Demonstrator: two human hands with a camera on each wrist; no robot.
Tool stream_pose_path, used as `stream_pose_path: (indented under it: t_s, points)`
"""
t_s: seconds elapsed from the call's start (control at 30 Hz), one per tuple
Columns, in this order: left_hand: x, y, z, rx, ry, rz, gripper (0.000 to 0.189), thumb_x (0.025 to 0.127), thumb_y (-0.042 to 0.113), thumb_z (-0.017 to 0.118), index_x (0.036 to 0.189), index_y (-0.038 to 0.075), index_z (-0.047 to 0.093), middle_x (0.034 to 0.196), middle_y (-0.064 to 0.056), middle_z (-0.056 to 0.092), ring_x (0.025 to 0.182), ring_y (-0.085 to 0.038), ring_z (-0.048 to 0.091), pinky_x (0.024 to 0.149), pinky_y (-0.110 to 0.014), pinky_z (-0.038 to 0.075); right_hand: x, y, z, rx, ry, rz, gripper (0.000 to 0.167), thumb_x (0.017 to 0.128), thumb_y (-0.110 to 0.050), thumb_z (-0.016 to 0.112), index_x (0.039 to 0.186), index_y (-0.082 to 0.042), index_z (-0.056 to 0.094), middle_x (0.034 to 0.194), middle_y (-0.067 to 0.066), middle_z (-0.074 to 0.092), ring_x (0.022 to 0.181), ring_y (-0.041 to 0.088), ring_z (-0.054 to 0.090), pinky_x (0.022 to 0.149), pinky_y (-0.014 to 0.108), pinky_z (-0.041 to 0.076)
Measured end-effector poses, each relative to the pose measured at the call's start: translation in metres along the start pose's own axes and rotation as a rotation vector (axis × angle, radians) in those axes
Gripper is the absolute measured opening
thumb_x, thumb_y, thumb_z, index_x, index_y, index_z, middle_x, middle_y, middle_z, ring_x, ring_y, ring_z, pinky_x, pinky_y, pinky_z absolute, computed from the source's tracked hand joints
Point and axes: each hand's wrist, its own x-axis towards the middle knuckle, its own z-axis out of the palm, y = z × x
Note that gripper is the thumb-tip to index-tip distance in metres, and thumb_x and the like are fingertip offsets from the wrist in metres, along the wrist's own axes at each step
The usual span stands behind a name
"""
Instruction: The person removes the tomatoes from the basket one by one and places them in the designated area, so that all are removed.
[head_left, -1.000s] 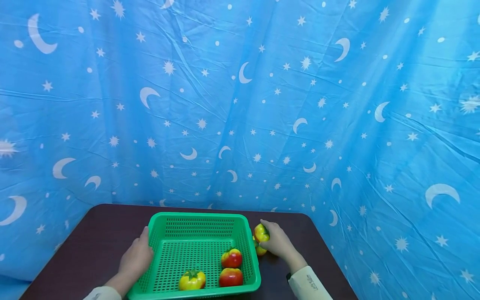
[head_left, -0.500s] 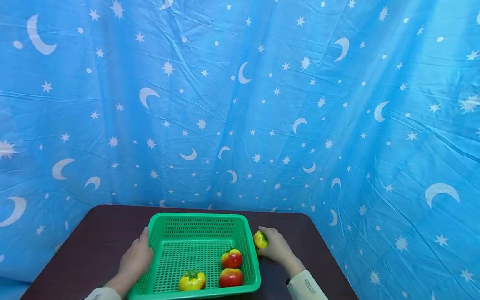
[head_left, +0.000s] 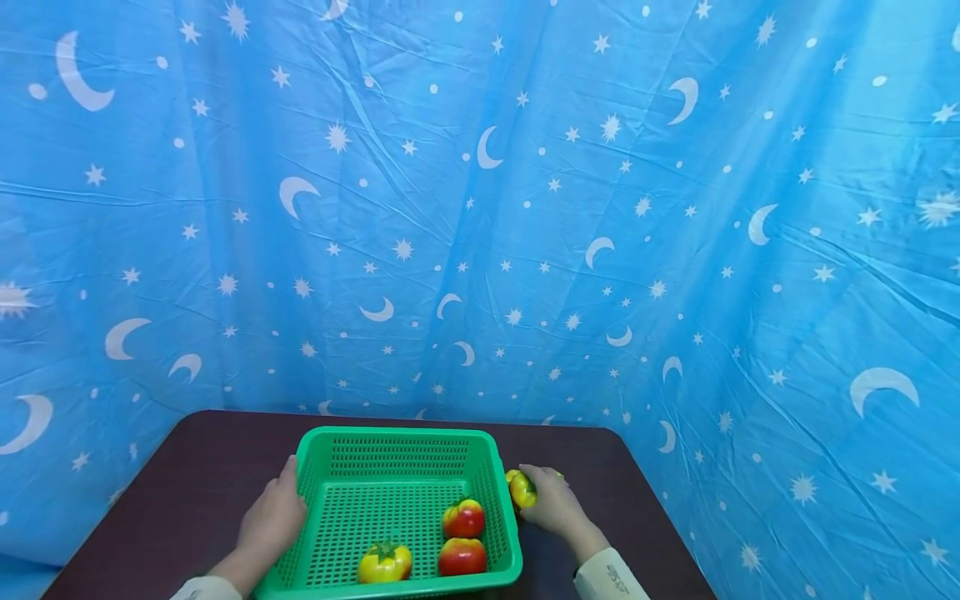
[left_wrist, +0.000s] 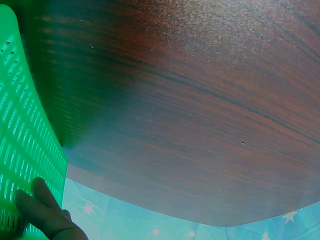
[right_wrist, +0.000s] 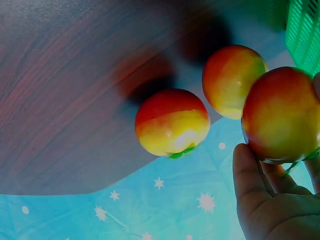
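The right hand (head_left: 553,502) pinched a tomato (right_wrist: 281,115) just outside the right wall of the basket (head_left: 397,457); the left hand (head_left: 273,515), fingers straight, touched the opposite wall.

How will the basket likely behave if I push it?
The basket looks wide and low, so it probably slides rather than tips. Its slotted walls suggest it's light and may flex slightly. The three rounded fruits inside could roll.
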Motion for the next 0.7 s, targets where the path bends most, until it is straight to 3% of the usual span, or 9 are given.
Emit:
stream_pose_path:
  t_s: [0.53, 0.7]
  points:
    - [0.0004, -0.0004, 0.0008, -0.002, 0.008, 0.002, 0.072, 0.097, 0.004, 0.049, 0.156, -0.009, 0.010, 0.127, -0.038, 0.051, 0.105, -0.048, 0.060, 0.075, -0.053, 0.053, -0.0033, 0.0039, 0.0053, -0.022, 0.007, -0.028, 0.065, 0.072, -0.010, 0.084, 0.133, -0.002, 0.061, 0.121, 0.020, 0.064, 0.105, 0.034, 0.061, 0.085, 0.055, 0.053]
    - [0.0013, -0.0034, 0.0012, 0.002, -0.015, 0.005, 0.072, 0.097, 0.005, 0.048, 0.157, -0.009, 0.009, 0.130, -0.039, 0.049, 0.105, -0.049, 0.059, 0.073, -0.052, 0.052, -0.0043, 0.0060, 0.0079, -0.014, -0.015, -0.029, 0.066, 0.071, -0.007, 0.084, 0.133, -0.002, 0.061, 0.121, 0.020, 0.064, 0.102, 0.033, 0.061, 0.081, 0.052, 0.054]
